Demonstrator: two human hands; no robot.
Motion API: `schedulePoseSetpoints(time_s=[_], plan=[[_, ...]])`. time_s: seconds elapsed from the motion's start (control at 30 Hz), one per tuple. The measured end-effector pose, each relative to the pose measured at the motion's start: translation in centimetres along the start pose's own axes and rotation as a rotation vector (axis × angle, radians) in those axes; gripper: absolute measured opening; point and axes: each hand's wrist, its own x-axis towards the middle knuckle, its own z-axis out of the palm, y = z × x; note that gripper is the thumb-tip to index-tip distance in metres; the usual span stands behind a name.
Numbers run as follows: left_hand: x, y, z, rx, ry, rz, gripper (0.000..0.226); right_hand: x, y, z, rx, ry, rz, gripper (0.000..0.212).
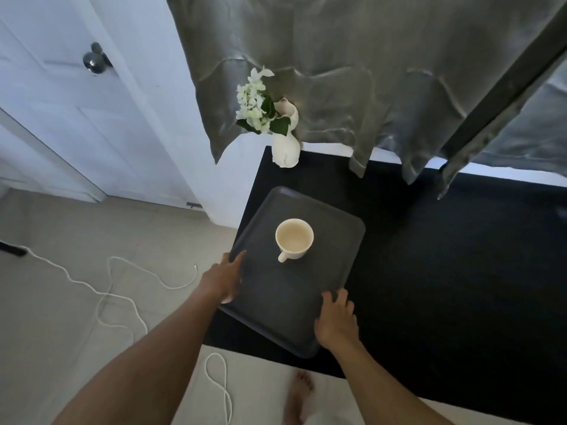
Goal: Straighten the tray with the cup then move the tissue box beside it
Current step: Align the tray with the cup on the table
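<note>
A dark grey tray [276,305] lies skewed on the black table [445,271], its near left corner hanging past the table's left edge. A cream cup [294,238] stands upright on the tray's far half, handle pointing toward me. My left hand [225,279] grips the tray's left rim, thumb under the edge. My right hand [336,320] holds the tray's near right rim, fingers curled over it. No tissue box is in view.
A white vase [286,148] with white flowers stands at the table's far left corner. Grey curtains [352,72] hang behind the table. A white cord [122,289] loops over the floor at left. A white door [76,102] is at far left. My bare foot [299,397] is below.
</note>
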Motion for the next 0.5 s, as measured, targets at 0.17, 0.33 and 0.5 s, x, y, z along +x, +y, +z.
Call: schedulePoseSetpoints(time_s=[0.17, 0.33, 0.5], plan=[[0.2, 0.1, 0.5, 0.022, 0.027, -0.040, 0.079, 0.4, 0.3, 0.1, 0.110, 0.030, 0.007, 0.059], [0.1, 0.6, 0.7, 0.062, 0.050, -0.062, 0.080, 0.2, 0.6, 0.7, 0.256, 0.064, 0.047, 0.052], [0.1, 0.7, 0.5, 0.064, 0.058, -0.072, 0.060, 0.5, 1.1, 0.8, 0.366, 0.064, 0.103, 0.052]])
